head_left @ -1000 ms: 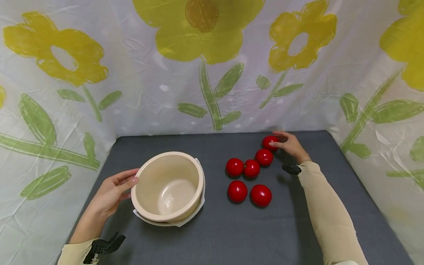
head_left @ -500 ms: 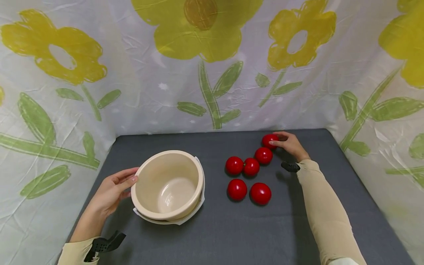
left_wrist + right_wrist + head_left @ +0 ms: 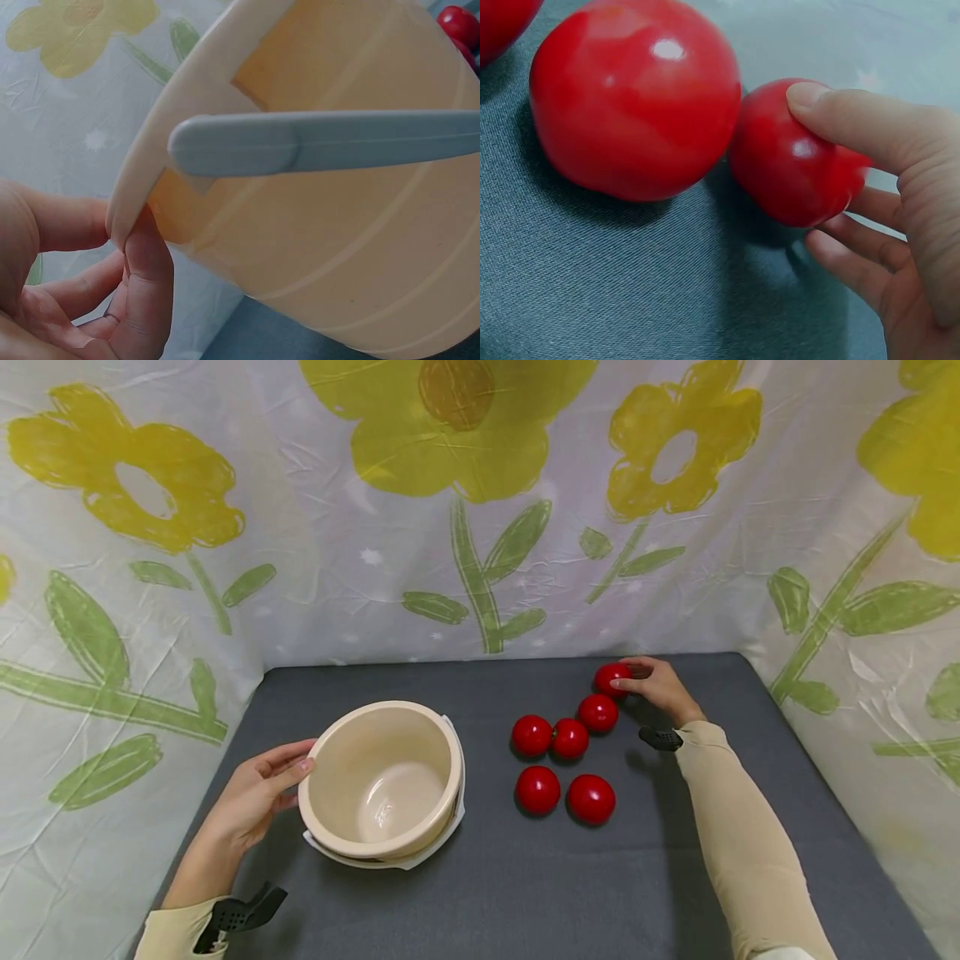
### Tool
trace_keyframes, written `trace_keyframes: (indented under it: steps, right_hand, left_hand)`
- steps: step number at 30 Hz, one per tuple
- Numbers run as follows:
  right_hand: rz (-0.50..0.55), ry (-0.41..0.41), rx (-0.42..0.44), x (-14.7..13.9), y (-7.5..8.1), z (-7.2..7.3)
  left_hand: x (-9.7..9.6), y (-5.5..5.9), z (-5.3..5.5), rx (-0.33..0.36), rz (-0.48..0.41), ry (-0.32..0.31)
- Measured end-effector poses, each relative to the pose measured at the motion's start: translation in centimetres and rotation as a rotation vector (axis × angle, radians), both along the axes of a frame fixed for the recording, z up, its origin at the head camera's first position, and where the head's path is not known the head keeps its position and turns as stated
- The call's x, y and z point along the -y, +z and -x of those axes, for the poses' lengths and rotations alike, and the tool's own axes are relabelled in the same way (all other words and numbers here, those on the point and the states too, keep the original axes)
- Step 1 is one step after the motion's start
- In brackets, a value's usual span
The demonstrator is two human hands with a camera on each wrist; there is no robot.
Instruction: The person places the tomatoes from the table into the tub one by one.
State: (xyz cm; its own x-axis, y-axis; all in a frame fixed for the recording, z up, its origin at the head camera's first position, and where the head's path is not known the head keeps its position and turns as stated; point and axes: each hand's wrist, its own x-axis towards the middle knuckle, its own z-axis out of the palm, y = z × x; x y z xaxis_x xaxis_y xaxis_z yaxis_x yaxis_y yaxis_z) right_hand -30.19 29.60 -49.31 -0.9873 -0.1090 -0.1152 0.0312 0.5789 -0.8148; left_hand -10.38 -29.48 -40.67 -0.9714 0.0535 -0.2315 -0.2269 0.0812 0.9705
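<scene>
A cream bucket (image 3: pixel 345 768) with a pale handle (image 3: pixel 337 142) stands on the left half of the table, its inside bare. My left hand (image 3: pixel 251 797) pinches its rim (image 3: pixel 161 127) between thumb and fingers at the left side. At the far right, my right hand (image 3: pixel 662 687) grips a red tomato (image 3: pixel 611 680), with the thumb on top and fingers behind and beneath it. In the right wrist view that tomato (image 3: pixel 787 169) touches or nearly touches a neighbouring tomato (image 3: pixel 634 97). It appears to be at table level.
Several other red tomatoes lie between bucket and right hand: one near pair (image 3: pixel 537 791), with another tomato (image 3: pixel 591 800) beside it, and a chain including one tomato (image 3: pixel 532 736) further back. Dark grey cloth covers the table (image 3: pixel 480 893). A flowered curtain (image 3: pixel 322 585) rises behind and beside it.
Little differs. Both hands keep their places on the bucket rim and the far tomato; the whole view shifts only slightly.
</scene>
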Motion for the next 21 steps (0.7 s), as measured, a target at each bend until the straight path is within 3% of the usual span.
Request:
trace_keyframes:
  steps: [6, 16, 21]
  right_hand:
    - [-0.001, 0.023, -0.006, 0.0, 1.2, -0.1]
    - [-0.033, 0.091, -0.128, 0.9, 3.1, -0.4]
    - [-0.040, 0.163, -0.168, 2.0, 4.4, -0.8]
  left_hand:
    - [0.0, 0.0, 0.0, 0.002, 0.005, -0.002]
    - [0.1, -0.1, 0.0, -0.003, 0.011, -0.001]
    - [0.0, -0.1, -0.1, -0.014, 0.006, -0.004]
